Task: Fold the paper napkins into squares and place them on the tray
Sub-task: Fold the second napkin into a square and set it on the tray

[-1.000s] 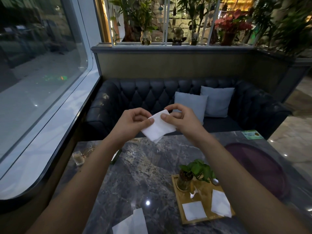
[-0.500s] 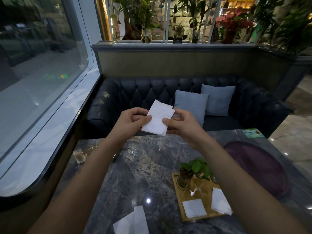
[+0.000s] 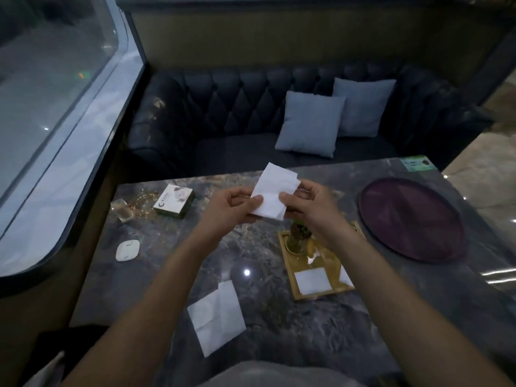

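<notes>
A white paper napkin [image 3: 275, 191], partly folded, is held up above the dark marble table [image 3: 156, 280] by both hands. My left hand [image 3: 231, 205] pinches its lower left edge and my right hand [image 3: 307, 203] pinches its right edge. A small golden tray [image 3: 286, 247] lies under my right forearm, with a folded white napkin square [image 3: 312, 281] on it and a second one [image 3: 345, 277] partly hidden by the arm. An unfolded napkin [image 3: 216, 317] lies flat on the table near me.
A glass vase with a plant [image 3: 298, 237] stands at the tray's far end. A round purple mat [image 3: 413, 219] lies at the right. A small box [image 3: 174, 201], a glass item [image 3: 122, 209] and a white pad [image 3: 128, 250] sit at the left. A dark sofa [image 3: 223, 107] with cushions lies beyond.
The view has tilted down toward the table. The hands still hold the napkin and have lowered it over the table, closer to the tray.
</notes>
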